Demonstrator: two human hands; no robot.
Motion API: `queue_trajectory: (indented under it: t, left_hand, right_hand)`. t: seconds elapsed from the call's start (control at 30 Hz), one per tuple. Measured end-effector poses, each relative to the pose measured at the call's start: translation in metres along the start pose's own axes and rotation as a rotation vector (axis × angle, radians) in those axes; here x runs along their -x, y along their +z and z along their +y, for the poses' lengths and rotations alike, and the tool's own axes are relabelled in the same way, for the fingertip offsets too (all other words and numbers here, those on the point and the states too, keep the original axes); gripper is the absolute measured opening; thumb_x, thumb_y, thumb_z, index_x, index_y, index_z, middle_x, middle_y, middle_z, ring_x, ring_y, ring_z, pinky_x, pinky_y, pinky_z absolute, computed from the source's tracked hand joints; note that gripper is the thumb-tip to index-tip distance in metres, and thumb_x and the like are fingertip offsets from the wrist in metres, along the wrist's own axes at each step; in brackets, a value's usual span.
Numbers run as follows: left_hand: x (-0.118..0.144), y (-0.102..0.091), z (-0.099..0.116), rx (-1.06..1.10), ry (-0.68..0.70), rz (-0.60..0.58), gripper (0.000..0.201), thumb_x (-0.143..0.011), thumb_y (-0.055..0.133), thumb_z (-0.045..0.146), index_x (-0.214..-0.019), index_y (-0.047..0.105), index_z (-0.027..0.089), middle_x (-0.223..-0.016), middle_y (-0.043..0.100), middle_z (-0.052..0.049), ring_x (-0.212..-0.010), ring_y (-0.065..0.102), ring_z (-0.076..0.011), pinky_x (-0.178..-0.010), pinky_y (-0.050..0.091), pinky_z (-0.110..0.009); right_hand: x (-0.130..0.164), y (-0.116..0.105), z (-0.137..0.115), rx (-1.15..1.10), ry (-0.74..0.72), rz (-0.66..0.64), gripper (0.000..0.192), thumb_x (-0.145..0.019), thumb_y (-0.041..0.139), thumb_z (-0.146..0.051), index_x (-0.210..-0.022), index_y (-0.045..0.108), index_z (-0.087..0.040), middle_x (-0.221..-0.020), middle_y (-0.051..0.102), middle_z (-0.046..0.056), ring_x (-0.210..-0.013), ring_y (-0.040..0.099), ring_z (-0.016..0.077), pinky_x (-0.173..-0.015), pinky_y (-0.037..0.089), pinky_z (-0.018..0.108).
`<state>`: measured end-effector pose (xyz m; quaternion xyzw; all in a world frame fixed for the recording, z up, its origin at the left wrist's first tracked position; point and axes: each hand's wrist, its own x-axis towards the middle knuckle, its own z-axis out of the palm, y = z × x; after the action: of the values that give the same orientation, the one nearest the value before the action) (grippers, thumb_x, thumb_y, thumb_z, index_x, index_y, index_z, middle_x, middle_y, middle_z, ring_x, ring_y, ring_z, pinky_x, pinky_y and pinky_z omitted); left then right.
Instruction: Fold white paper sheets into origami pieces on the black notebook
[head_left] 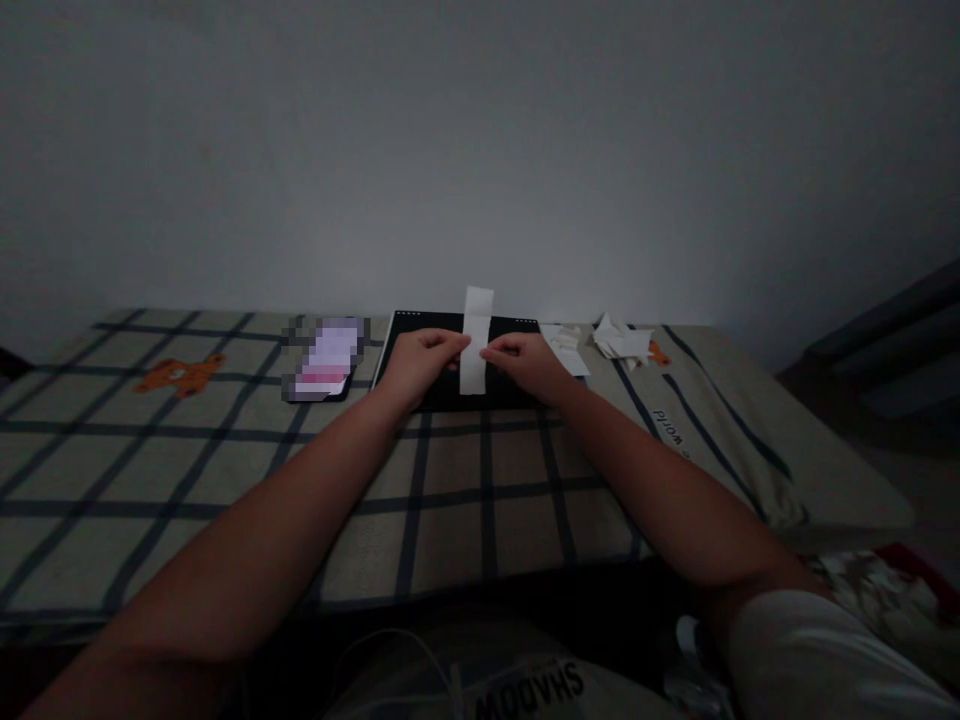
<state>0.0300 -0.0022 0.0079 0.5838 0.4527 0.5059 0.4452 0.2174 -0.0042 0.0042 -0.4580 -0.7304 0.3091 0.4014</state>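
- The left hand (421, 357) and the right hand (525, 360) each pinch a narrow white paper strip (475, 340) from opposite sides at about its middle, so each grip is closed on the strip's edge.
- The strip stands upright between the hands, its top poking above the fingers and its lower end hanging over a black mat (457, 375) at the far edge of the plaid bed cover (225, 460).
- To work the strip cleanly, I judge it best to keep the two pinches level and close together, so the paper gives along one straight line and not at a slant.
- The light is dim, so I cannot tell whether a crease or a tear runs between the fingertips; it may be either.
- Holding the strip low over the mat would give a flat surface to press against.
- A heap of paper scraps (621, 340) lies just right of the mat, with a small paper slip (568, 348) between them.
- A phone (324, 362) lies left of the mat, clear of both hands.
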Motion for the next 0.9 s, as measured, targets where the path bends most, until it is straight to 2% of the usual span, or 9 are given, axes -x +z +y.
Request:
queue_trajectory:
  t: [0.2,0.4,0.5,0.67,0.9]
  left_hand:
    - [-0.003,-0.0016,-0.0033,0.113,-0.086,-0.095,0.036,-0.069,0.076,0.048,-0.083,0.074,0.015,-0.076,0.068,-0.005,-0.066,0.056,-0.0117,-0.057,0.043,-0.022]
    - [-0.0067,-0.0038,-0.0042,0.199,-0.183,-0.113,0.029,-0.063,0.082,0.041,-0.077,0.073,0.017,-0.073,0.067,-0.003,-0.063,0.054,-0.0094,-0.055,0.039,-0.02]
    - [-0.0067,-0.0045,-0.0035,0.15,-0.126,-0.067,0.025,-0.063,0.081,0.037,-0.075,0.074,0.016,-0.072,0.068,-0.004,-0.062,0.054,-0.0101,-0.058,0.041,-0.023]
    - [-0.0024,-0.004,-0.0003,-0.061,0.038,0.04,0.022,-0.068,0.076,0.036,-0.073,0.075,0.015,-0.07,0.07,-0.004,-0.064,0.057,-0.014,-0.065,0.044,-0.028]
    - [0.0018,-0.0001,0.0006,-0.104,0.055,-0.038,0.024,-0.071,0.073,0.04,-0.076,0.075,0.017,-0.075,0.071,-0.004,-0.064,0.056,-0.0134,-0.062,0.043,-0.027]
  right_hand:
    - [-0.0002,-0.0016,-0.0006,0.011,-0.028,-0.012,0.028,-0.079,0.063,-0.04,-0.077,0.07,-0.014,-0.073,0.066,0.004,-0.065,0.054,0.0129,-0.063,0.04,0.028]
    - [-0.0009,-0.0022,0.001,-0.003,-0.036,-0.018,0.026,-0.079,0.063,-0.039,-0.078,0.07,-0.014,-0.075,0.067,0.004,-0.067,0.055,0.0131,-0.065,0.041,0.028]
    - [-0.0005,-0.0016,0.0001,-0.022,-0.027,-0.029,0.026,-0.078,0.064,-0.039,-0.076,0.07,-0.014,-0.074,0.066,0.003,-0.066,0.054,0.0126,-0.063,0.04,0.027]
    - [0.0012,0.0001,-0.0018,-0.067,0.043,-0.011,0.031,-0.076,0.067,-0.045,-0.08,0.071,-0.014,-0.068,0.064,0.002,-0.061,0.052,0.0118,-0.059,0.038,0.026]
    - [0.0007,-0.0022,-0.0013,-0.058,0.019,0.04,0.034,-0.079,0.063,-0.048,-0.071,0.067,-0.016,-0.061,0.056,-0.001,-0.056,0.046,0.0106,-0.055,0.034,0.026]
